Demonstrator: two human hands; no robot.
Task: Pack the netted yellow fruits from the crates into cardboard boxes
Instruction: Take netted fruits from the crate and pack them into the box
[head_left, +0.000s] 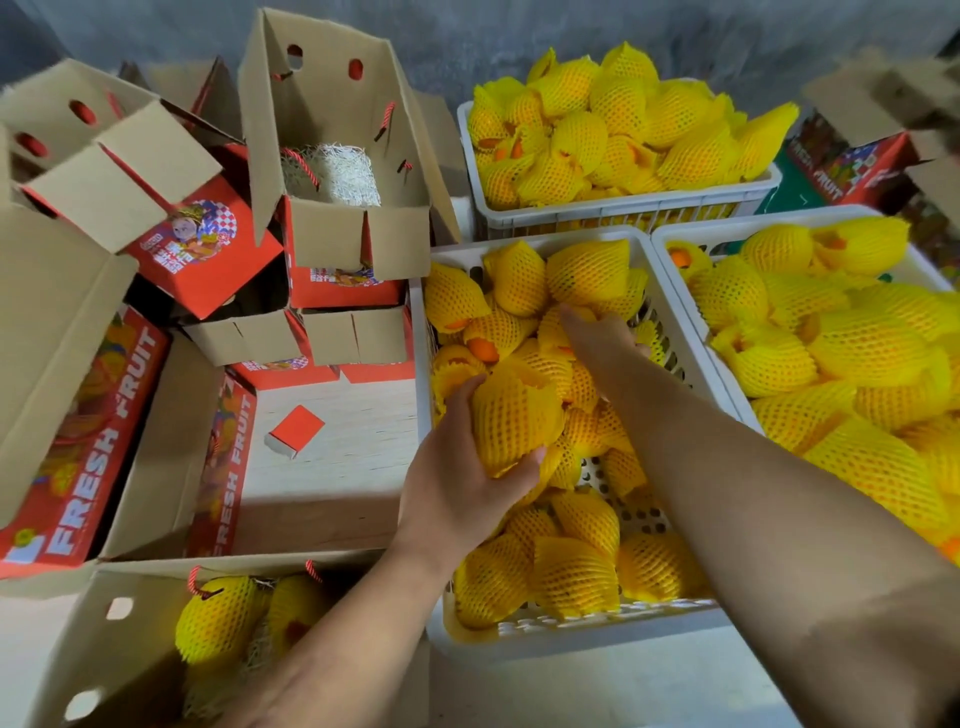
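Observation:
A white plastic crate (524, 631) in the middle holds many yellow-netted fruits. My left hand (462, 473) grips one netted fruit (511, 415) just above the pile in this crate. Farther in, my right hand (597, 338) reaches among the fruits, its fingers curled round another netted fruit (558, 325). An open cardboard box (119, 649) at the bottom left holds two netted fruits (218, 618) on pale shredded padding.
Two more white crates heaped with netted fruits stand at the back (623, 208) and at the right (691, 234). Open red "FRESH FRUIT" boxes (332, 218) are stacked at the left. A small red carton (296, 428) lies on the wooden surface.

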